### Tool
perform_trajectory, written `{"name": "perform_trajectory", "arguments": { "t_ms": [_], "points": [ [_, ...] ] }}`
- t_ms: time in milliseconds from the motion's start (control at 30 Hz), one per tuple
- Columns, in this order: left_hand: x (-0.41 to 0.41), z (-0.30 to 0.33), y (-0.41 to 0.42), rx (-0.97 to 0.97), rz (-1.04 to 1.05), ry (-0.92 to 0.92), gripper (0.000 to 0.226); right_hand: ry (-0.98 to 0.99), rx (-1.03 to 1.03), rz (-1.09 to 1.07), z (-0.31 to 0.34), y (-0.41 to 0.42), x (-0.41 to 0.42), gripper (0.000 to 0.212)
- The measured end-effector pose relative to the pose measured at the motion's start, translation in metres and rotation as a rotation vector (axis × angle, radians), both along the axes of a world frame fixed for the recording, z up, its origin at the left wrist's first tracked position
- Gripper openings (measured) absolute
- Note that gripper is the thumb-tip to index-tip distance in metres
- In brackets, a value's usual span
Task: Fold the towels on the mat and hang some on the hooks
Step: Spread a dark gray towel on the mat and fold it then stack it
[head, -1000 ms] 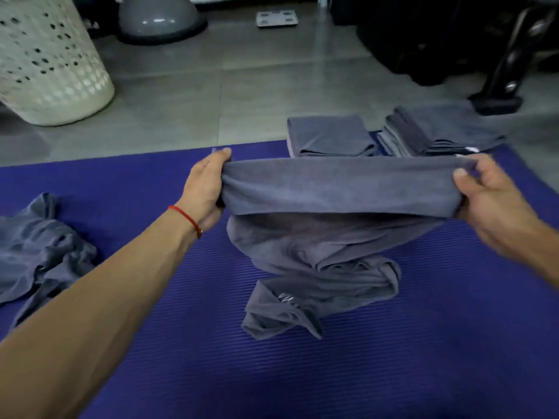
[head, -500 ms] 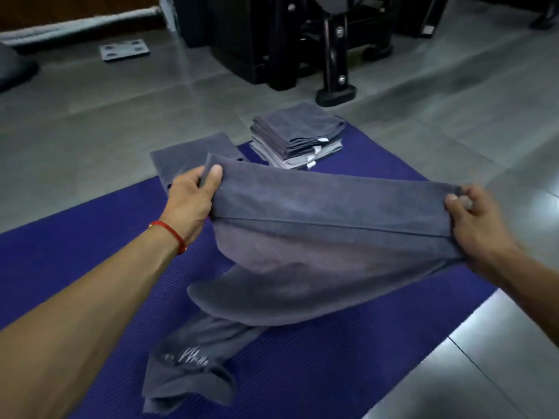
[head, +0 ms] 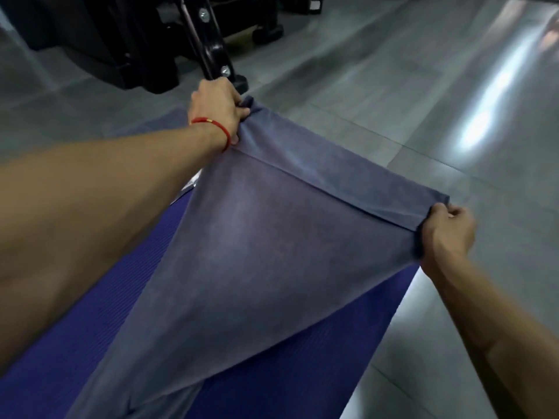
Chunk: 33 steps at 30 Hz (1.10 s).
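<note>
- Your left hand (head: 216,108) has its grip clenched on the far corner of the grey towel (head: 266,252), fingers curled tight around the bunched edge.
- Your right hand (head: 447,234) grips the near-right corner the same way, thumb on top, cloth gathered in the fist.
- The towel is held up in the air between your two hands, its top edge pulled taut in a straight line from one grip to the other.
- A narrow band along that top edge is doubled over, darker than the sheet below it.
- The rest hangs down and toward you as one broad smooth panel, narrowing toward the bottom left of view, where it runs out of frame.
- A red string bracelet (head: 211,128) sits on your left wrist.
- Under the towel lies the blue ribbed mat (head: 302,373), flat on the floor, its right edge showing beside your right forearm.
- Around it is a grey tiled floor (head: 423,101), glossy, with a bright streak of reflected light at the right.
- Beyond your left hand stands dark equipment with a black bolted upright post (head: 208,40) on the floor.
</note>
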<state>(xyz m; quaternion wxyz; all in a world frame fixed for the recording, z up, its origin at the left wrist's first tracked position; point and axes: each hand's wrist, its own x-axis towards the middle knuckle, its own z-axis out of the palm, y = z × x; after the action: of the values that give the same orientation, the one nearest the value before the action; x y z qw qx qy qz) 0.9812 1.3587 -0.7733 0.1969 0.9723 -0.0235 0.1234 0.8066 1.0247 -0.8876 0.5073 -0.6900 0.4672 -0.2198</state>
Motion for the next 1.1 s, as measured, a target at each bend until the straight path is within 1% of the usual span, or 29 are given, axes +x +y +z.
{"name": "perform_trajectory", "arguments": {
  "t_ms": [33,67,133,167,200,267,300,333,433,500,533,567,600,633,667,700,767,800,833,867,900,933,1000,1067,1100],
  "points": [
    [0.013,-0.008,-0.012,-0.046,-0.017,0.026,0.021,0.001,-0.028,-0.022,0.002,-0.009,0.007,0.027],
    [0.021,-0.019,-0.023,-0.066,-0.040,0.070,0.027,0.023,-0.051,-0.024,0.003,-0.016,0.012,0.030],
    [0.020,-0.051,-0.039,-0.063,-0.086,0.190,0.049,0.117,-0.088,0.066,-0.007,-0.017,0.012,0.037],
    [0.008,-0.069,-0.040,-0.039,-0.107,0.257,0.057,0.176,-0.105,0.150,-0.016,-0.011,0.007,0.044],
    [-0.011,-0.090,-0.036,-0.006,-0.142,0.315,0.060,0.246,-0.137,0.258,-0.027,-0.002,-0.004,0.054],
    [-0.066,-0.130,-0.011,0.028,-0.244,0.379,0.058,0.388,-0.276,0.500,-0.046,0.022,-0.033,0.070],
    [-0.103,-0.148,0.008,0.027,-0.291,0.391,0.057,0.445,-0.380,0.623,-0.054,0.035,-0.048,0.072],
    [-0.142,-0.163,0.030,0.030,-0.315,0.386,0.057,0.484,-0.500,0.758,-0.063,0.049,-0.061,0.072],
    [-0.270,-0.181,0.094,0.109,-0.298,0.248,0.053,0.527,-0.843,1.124,-0.078,0.083,-0.085,0.068],
    [-0.352,-0.180,0.130,0.159,-0.208,0.159,0.058,0.443,-1.062,1.254,-0.076,0.106,-0.083,0.061],
    [-0.388,-0.180,0.148,0.199,-0.142,0.143,0.059,0.378,-1.112,1.308,-0.072,0.120,-0.080,0.057],
    [-0.421,-0.181,0.165,0.247,-0.058,0.166,0.067,0.317,-1.099,1.382,-0.066,0.137,-0.077,0.055],
    [-0.449,-0.181,0.182,0.289,0.037,0.224,0.079,0.256,-1.049,1.477,-0.060,0.156,-0.074,0.054],
    [-0.473,-0.184,0.199,0.301,0.120,0.317,0.088,0.189,-1.009,1.593,-0.054,0.178,-0.074,0.053],
    [-0.492,-0.186,0.213,0.270,0.186,0.403,0.090,0.115,-1.006,1.719,-0.052,0.199,-0.078,0.053],
    [-0.505,-0.187,0.224,0.210,0.223,0.440,0.090,0.035,-1.034,1.840,-0.051,0.221,-0.084,0.053],
    [-0.518,-0.191,0.239,0.081,0.239,0.409,0.093,-0.076,-1.073,2.081,-0.048,0.266,-0.104,0.056],
    [-0.518,-0.193,0.241,0.019,0.230,0.379,0.098,-0.072,-1.104,2.189,-0.047,0.285,-0.112,0.060],
    [-0.520,-0.189,0.242,-0.045,0.246,0.348,0.101,-0.016,-1.157,2.293,-0.044,0.306,-0.121,0.065],
    [-0.517,-0.182,0.243,-0.098,0.271,0.312,0.098,0.046,-1.230,2.355,-0.042,0.321,-0.126,0.068],
    [-0.517,-0.174,0.247,-0.135,0.302,0.278,0.094,0.084,-1.298,2.380,-0.040,0.334,-0.127,0.067],
    [-0.517,-0.166,0.255,-0.154,0.330,0.246,0.090,0.120,-1.311,2.392,-0.039,0.344,-0.125,0.061],
    [-0.518,-0.147,0.277,-0.177,0.382,0.207,0.085,0.239,-1.159,2.389,-0.030,0.359,-0.117,0.041],
    [-0.509,-0.127,0.305,-0.169,0.452,0.162,0.073,0.266,-1.019,2.337,-0.019,0.368,-0.107,0.019],
    [-0.500,-0.119,0.318,-0.155,0.507,0.134,0.062,0.262,-0.995,2.291,-0.014,0.370,-0.103,0.011]
  ]
}}
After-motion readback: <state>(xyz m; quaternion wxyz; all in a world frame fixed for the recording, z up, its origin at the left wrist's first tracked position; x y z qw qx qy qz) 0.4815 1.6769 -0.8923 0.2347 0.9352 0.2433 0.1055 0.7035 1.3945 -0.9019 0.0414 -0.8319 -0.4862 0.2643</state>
